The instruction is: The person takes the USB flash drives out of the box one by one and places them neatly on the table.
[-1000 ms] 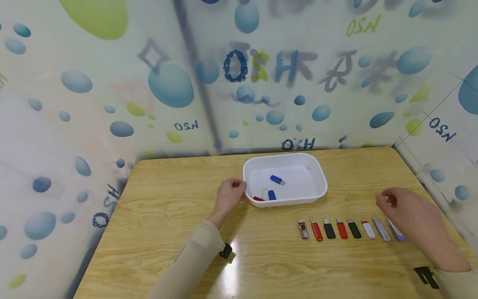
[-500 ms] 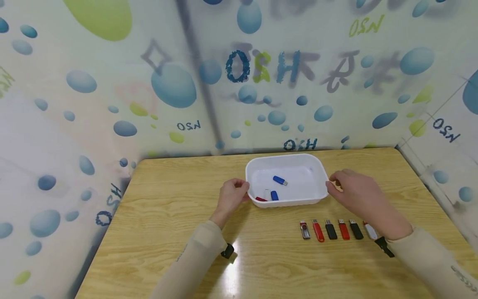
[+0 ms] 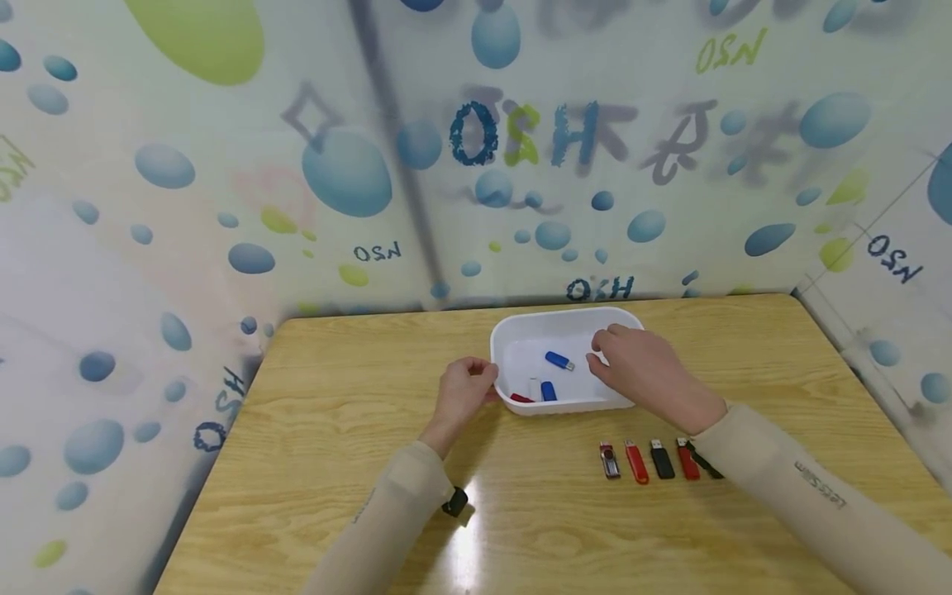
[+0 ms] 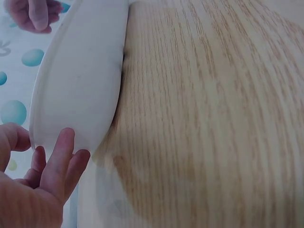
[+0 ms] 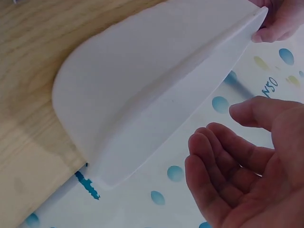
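Observation:
A white plastic tray [image 3: 565, 407] stands on the table with USB sticks in it: a blue one [image 3: 556, 359] near its middle, and a second blue one [image 3: 548, 391], a white one [image 3: 534, 388] and a red one [image 3: 522, 398] by the front left corner. My left hand [image 3: 459, 392] pinches the tray's left rim, thumb on the edge and fingers against the outer wall [image 4: 78, 85]. Over the tray's right part hovers my right hand [image 3: 645, 364], covering that corner in the head view. Its fingers [image 5: 209, 185] are loosely bent, and nothing shows between them.
In front of the tray lies a row of USB sticks: a red-and-silver swivel one [image 3: 609, 459], a red one [image 3: 636, 462], a black one [image 3: 662, 459] and another red one [image 3: 686, 459]. My right sleeve [image 3: 803, 487] hides the row's right end. A patterned wall [image 3: 335, 273] stands behind the table.
My right hand has moved left from the row's right end, past the tray's right rim, to above the tray. The left hand keeps its hold on the rim.

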`<state>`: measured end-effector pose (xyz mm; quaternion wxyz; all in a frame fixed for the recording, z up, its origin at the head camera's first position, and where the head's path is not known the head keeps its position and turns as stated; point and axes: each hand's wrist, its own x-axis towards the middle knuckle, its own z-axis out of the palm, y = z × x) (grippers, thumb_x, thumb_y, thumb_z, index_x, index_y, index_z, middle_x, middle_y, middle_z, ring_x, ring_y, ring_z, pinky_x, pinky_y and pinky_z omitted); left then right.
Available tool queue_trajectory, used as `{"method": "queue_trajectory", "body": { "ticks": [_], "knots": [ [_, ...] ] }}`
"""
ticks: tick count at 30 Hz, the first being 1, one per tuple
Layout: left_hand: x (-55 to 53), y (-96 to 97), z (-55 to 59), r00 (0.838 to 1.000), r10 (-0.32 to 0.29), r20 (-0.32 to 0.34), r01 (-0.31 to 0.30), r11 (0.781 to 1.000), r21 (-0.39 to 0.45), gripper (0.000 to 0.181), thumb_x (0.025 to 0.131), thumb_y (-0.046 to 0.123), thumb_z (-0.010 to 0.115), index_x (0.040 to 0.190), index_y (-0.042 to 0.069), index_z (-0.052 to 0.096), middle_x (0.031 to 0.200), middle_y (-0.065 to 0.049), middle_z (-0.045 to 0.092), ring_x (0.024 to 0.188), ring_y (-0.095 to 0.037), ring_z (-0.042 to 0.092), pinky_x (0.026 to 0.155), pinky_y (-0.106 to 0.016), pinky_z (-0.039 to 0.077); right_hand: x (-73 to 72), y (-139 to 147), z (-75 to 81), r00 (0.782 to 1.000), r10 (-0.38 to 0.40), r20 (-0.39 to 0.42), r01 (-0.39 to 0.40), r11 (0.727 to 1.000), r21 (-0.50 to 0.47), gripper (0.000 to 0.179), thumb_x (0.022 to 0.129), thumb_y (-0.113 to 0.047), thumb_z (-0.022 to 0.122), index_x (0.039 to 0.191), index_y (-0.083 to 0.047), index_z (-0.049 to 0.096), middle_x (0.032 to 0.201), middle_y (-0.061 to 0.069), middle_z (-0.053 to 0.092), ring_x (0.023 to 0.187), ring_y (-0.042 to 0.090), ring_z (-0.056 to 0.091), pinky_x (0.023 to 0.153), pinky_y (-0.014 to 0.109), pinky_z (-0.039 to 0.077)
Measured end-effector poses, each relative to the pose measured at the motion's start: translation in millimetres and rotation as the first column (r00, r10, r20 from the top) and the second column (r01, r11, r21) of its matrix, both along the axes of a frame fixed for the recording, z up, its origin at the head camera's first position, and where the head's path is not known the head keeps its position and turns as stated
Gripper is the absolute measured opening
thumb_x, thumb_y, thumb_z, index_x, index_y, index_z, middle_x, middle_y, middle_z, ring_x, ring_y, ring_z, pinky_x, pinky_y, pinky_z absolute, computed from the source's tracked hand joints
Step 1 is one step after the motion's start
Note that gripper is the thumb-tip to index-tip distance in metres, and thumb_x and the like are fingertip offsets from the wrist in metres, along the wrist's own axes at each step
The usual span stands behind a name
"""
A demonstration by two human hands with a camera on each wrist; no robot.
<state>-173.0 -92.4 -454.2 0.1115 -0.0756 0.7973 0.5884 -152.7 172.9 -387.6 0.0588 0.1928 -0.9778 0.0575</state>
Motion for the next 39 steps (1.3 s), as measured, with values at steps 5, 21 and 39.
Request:
{"method": "queue_trajectory", "body": {
  "ticks": [5,21,39],
  "knots": [
    [0.7,0.1,1.0,1.000,0.000,-0.005,0.000,1.000,-0.005,0.026,0.103,0.017,0.062,0.117,-0.006,0.065,0.114,-0.019,0.064,0.089,-0.025,0.071,0.082,-0.039,0.065,-16.1,-11,2.2,1.000,0.012,-0.014,-0.012,1.000,0.028,0.017,0.096,-0.018,0.072,0.085,-0.005,0.069,0.070,0.003,0.057,0.059,0.017,0.050,0.048,0.030,0.046],
    [-0.4,-2.0,-0.3,1.000,0.000,-0.005,0.000,1.000,0.006,0.026,0.103,0.017,0.063,0.116,-0.005,0.066,0.113,-0.018,0.065,0.088,-0.025,0.072,0.081,-0.038,0.065,-58.8,-53,-2.6,0.972,-0.009,0.235,-0.023,0.991,0.133,0.021,0.100,-0.023,0.069,0.094,-0.003,0.069,0.069,0.004,0.056,0.064,0.019,0.053,0.055,0.028,0.042],
    [-2.3,-0.4,-3.0,1.000,-0.002,-0.015,0.003,1.000,0.026,0.025,0.101,0.015,0.063,0.113,-0.007,0.067,0.112,-0.019,0.066,0.087,-0.024,0.072,0.080,-0.037,0.065,-77.8,-64,-30.1,0.917,-0.015,0.399,-0.081,0.972,0.221,0.011,0.099,-0.013,0.069,0.102,-0.003,0.071,0.082,0.006,0.062,0.078,0.022,0.056,0.072,0.033,0.051]
  ]
}}
